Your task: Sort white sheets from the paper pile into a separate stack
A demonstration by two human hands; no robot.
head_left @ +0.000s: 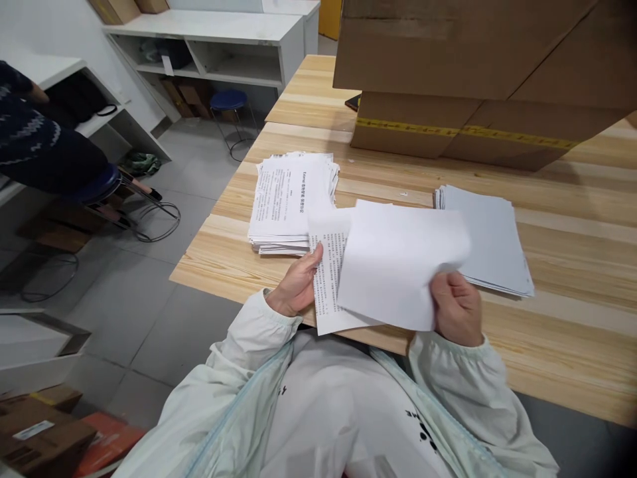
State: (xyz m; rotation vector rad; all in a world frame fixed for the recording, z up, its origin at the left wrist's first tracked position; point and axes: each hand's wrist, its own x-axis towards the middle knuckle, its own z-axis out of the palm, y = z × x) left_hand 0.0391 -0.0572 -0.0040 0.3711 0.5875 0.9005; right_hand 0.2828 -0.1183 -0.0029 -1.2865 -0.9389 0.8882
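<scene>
My left hand (297, 281) grips a printed sheet (328, 272) at its left edge, thumb on top. Pinched at its right edge by my right hand (456, 307), a blank white sheet (398, 262) overlaps the printed one. Both sheets are held above the near edge of the wooden table. Just beyond my left hand lies a thick, uneven stack of printed papers (286, 199), its top page showing a bold heading. To the right of the held sheets rests a second stack of papers (490, 239), blank side up, partly hidden by the blank sheet.
Large cardboard boxes (462, 126) stand at the back of the wooden table (219, 272). A person (40, 133) sits on a stool at the left. Beyond are white shelves (239, 30) and a blue stool (229, 99). More boxes (50, 438) lie on the floor at lower left.
</scene>
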